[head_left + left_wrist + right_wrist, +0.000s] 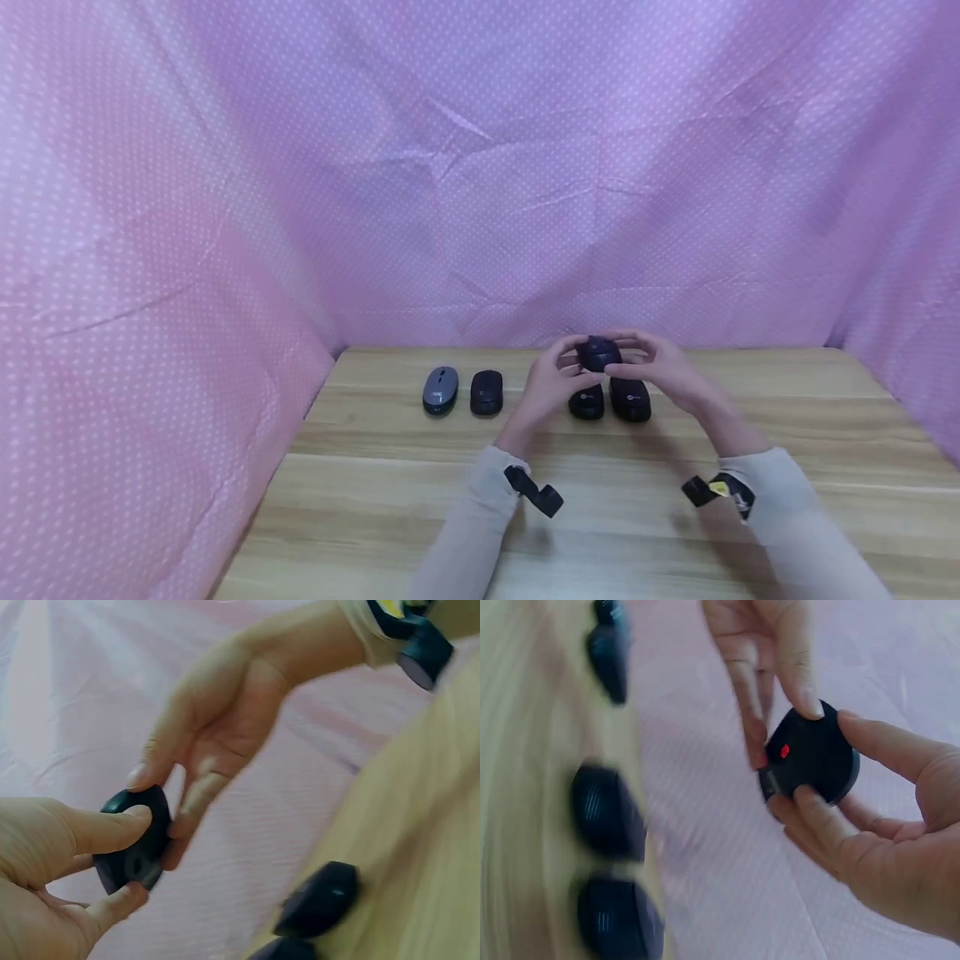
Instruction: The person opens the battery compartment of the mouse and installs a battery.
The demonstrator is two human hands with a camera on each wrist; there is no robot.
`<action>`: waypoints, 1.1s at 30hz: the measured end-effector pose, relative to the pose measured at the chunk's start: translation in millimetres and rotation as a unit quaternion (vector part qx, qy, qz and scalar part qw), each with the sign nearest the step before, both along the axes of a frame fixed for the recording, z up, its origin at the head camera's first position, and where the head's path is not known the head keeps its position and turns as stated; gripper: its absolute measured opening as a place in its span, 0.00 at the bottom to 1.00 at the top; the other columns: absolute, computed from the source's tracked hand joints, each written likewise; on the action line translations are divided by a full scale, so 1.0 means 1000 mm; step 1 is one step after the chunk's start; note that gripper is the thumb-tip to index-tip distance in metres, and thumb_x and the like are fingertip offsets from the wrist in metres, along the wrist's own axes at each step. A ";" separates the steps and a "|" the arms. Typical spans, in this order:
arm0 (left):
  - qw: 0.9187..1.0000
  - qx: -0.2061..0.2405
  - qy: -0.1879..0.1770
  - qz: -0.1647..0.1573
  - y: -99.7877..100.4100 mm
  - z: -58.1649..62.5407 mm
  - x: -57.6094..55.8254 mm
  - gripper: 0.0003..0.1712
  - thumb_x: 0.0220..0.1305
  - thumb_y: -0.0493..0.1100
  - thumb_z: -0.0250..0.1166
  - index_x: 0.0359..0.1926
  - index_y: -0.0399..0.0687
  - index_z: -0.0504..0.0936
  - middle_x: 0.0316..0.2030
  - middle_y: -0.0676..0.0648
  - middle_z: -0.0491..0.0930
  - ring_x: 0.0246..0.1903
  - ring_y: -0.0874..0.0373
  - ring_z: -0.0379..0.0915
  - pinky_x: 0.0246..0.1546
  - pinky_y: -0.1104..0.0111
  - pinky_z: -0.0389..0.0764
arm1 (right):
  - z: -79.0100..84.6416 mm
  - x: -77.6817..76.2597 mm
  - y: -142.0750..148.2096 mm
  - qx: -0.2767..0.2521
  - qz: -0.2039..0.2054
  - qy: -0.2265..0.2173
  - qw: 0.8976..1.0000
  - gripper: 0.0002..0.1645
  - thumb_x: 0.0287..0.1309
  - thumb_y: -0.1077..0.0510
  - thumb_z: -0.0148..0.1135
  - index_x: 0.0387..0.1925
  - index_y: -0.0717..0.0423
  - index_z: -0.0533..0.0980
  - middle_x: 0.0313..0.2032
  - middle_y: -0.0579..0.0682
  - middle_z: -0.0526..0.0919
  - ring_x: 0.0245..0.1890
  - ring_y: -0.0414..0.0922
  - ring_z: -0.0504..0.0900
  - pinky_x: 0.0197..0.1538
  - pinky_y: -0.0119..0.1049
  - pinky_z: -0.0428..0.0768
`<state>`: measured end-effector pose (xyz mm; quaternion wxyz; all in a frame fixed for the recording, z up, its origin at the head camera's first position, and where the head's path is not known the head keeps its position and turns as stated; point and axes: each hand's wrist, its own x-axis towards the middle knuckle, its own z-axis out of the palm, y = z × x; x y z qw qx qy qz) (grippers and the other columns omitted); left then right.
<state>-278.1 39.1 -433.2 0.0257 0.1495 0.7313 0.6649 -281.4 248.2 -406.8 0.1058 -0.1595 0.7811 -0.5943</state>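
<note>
Both hands hold a black computer mouse (598,353) raised over the far part of the table. My left hand (553,382) pinches it from the left, thumb and fingers on its body in the left wrist view. From the other side my right hand (664,372) grips it with thumb and fingertips. A red light (784,751) glows on the mouse's underside in the right wrist view. Just below the hands, a black mouse (587,403) and another black mouse (631,402) lie side by side on the table.
Left of the hands, a grey-topped mouse (440,390) and a black mouse (487,392) lie on the wooden table (390,500). A pink dotted cloth (480,183) hangs behind the table's back edge and along its sides. Each wrist wears a black strap-on camera.
</note>
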 end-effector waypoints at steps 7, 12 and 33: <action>0.991 -0.121 0.053 0.015 0.040 -0.017 -0.003 0.32 0.62 0.39 0.74 0.66 0.55 0.74 0.65 0.45 0.76 0.62 0.49 0.76 0.63 0.58 0.79 | -0.013 0.006 0.035 0.000 -0.009 0.046 0.999 0.38 0.62 0.63 0.70 0.69 0.71 0.64 0.68 0.73 0.67 0.50 0.27 0.81 0.52 0.28 0.84; 0.971 -0.225 0.073 0.023 0.064 -0.028 -0.002 0.37 0.62 0.48 0.75 0.70 0.61 0.70 0.65 0.48 0.77 0.65 0.53 0.71 0.64 0.61 0.75 | -0.030 0.011 0.059 0.008 -0.016 0.085 0.996 0.37 0.59 0.68 0.70 0.67 0.74 0.65 0.64 0.66 0.72 0.48 0.28 0.82 0.49 0.30 0.86; 0.896 -0.424 0.134 0.004 0.109 -0.066 -0.009 0.41 0.57 0.58 0.76 0.69 0.59 0.72 0.64 0.58 0.78 0.65 0.59 0.71 0.72 0.63 0.61 | -0.070 0.011 0.108 0.113 -0.015 0.108 0.988 0.42 0.47 0.68 0.78 0.63 0.76 0.69 0.61 0.80 0.71 0.46 0.30 0.83 0.47 0.32 0.87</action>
